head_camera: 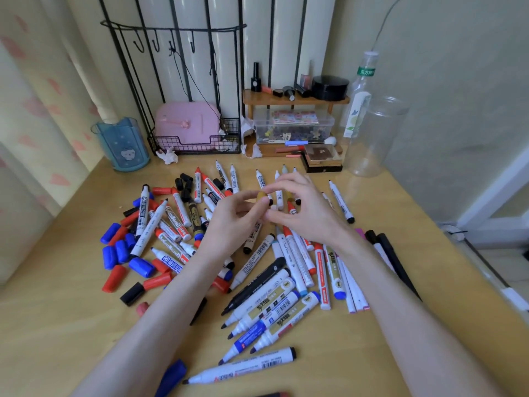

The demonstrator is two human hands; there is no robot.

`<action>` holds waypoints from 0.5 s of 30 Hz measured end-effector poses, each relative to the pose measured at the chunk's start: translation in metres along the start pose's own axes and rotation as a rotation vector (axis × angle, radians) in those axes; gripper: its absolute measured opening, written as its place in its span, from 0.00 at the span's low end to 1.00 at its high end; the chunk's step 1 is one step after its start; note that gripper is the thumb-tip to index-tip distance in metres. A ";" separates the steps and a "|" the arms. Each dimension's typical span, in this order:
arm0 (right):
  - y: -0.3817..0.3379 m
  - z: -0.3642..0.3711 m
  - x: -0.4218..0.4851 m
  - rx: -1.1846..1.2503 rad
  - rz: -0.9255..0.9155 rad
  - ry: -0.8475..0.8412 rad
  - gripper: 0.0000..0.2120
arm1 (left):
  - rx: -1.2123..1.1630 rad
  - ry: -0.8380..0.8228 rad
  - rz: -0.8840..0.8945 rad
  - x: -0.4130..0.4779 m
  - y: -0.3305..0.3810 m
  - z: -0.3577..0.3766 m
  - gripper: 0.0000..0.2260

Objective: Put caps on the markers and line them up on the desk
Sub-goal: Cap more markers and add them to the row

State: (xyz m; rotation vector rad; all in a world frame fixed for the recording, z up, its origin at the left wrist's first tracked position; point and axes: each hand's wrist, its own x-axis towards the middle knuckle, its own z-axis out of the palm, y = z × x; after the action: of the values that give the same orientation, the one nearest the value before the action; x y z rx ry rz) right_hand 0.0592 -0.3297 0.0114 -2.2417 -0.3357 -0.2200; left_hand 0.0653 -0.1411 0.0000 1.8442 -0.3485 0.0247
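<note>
Markers (266,308) lie in a loose heap across your desk (57,325), most with bare tips. Loose caps (120,250) in blue, red and black sit at the heap's left side. Your two hands meet above the middle of the heap. Your left hand (232,222) has its fingers curled, thumb and forefinger pinching a small ochre piece (262,196). So little of it shows that you cannot tell cap from marker end. Your right hand (303,207) arches over it, bent fingertips right at the piece, but blur and the fingers themselves hide whether it grips. Your forearms (171,296) cover several markers, and a blue cap (171,376) is cut off by the lower edge.
</note>
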 end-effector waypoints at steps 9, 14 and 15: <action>0.029 -0.002 0.035 -0.329 0.197 0.196 0.12 | 0.016 0.138 -0.052 0.006 -0.014 -0.022 0.11; 0.043 0.004 0.055 -0.612 0.325 0.243 0.11 | 0.055 0.128 -0.037 0.004 -0.015 -0.030 0.09; 0.043 0.006 0.057 -0.633 0.339 0.239 0.11 | 0.060 0.125 -0.032 0.004 -0.015 -0.031 0.10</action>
State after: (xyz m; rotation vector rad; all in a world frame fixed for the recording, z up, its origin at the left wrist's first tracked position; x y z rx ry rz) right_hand 0.1271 -0.3419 -0.0084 -2.8035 0.2862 -0.4552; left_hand 0.0781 -0.1092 -0.0039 1.8970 -0.2331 0.1285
